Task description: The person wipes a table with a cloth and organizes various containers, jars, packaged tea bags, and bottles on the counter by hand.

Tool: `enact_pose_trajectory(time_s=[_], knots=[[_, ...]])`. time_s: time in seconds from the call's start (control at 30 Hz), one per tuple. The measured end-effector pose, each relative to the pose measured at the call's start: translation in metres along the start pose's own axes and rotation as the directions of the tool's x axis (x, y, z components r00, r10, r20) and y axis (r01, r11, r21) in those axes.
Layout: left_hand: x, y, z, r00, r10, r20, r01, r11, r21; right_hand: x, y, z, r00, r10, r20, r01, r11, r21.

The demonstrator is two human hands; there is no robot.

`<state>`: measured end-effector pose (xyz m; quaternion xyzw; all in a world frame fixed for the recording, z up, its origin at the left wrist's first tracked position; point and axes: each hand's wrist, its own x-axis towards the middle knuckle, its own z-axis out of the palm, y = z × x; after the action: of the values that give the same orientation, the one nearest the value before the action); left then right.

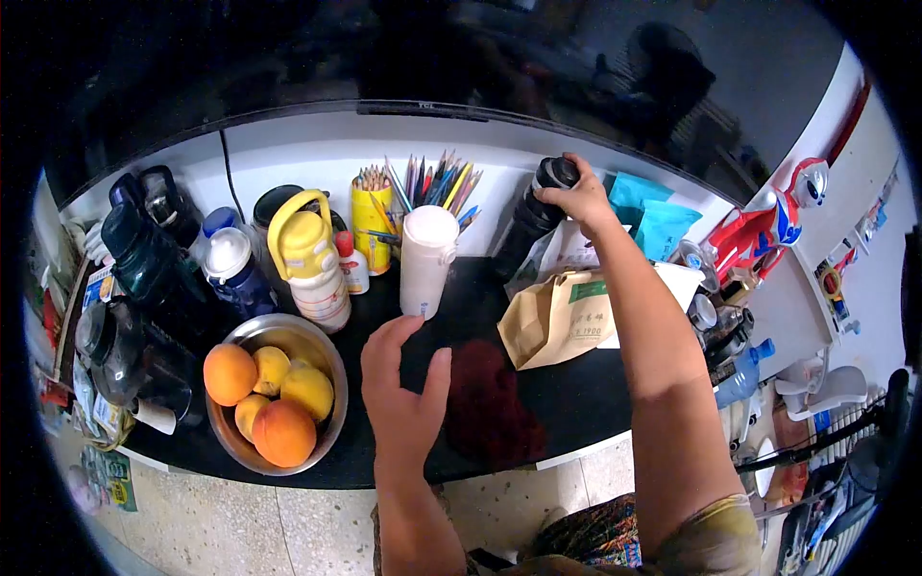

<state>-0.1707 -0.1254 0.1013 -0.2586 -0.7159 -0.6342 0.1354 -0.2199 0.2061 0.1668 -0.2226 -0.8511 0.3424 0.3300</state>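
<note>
My right hand is closed around the top of a black bottle, which leans at the back of the black tabletop. My left hand holds nothing, its thumb and fingers spread apart. Just beyond its fingertips stands a white bottle with a small loop at its lid. Below my right forearm lies a brown paper bag with a green label. Left of my left hand sits a metal bowl of peaches and yellow fruit.
A yellow-lidded bottle, a yellow pencil tin and several dark bottles crowd the back left. Teal pouches and a red-and-silver figure are at the right. A large TV overhangs the back.
</note>
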Motion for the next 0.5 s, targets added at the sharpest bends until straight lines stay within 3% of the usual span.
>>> enact_pose_trajectory(time_s=[0.07,0.2,0.23,0.5], knots=[[0.000,0.000,0.000,1.000,-0.012,0.009,0.012,1.000,-0.004,0.011,0.011,-0.001,0.999,0.024,0.026,-0.025,0.999,0.034],[0.000,-0.001,-0.001,1.000,0.002,-0.002,-0.002,1.000,0.006,0.021,0.024,-0.009,0.998,0.056,0.002,-0.053,0.956,-0.289],[0.000,-0.002,-0.001,1.000,-0.003,0.003,0.003,1.000,0.005,0.042,0.059,-0.006,0.998,0.063,-0.012,-0.063,0.961,-0.268],[-0.002,0.000,0.000,1.000,0.011,0.028,-0.012,0.999,0.045,0.032,0.037,-0.028,0.986,0.164,-0.042,-0.169,0.938,-0.303]])
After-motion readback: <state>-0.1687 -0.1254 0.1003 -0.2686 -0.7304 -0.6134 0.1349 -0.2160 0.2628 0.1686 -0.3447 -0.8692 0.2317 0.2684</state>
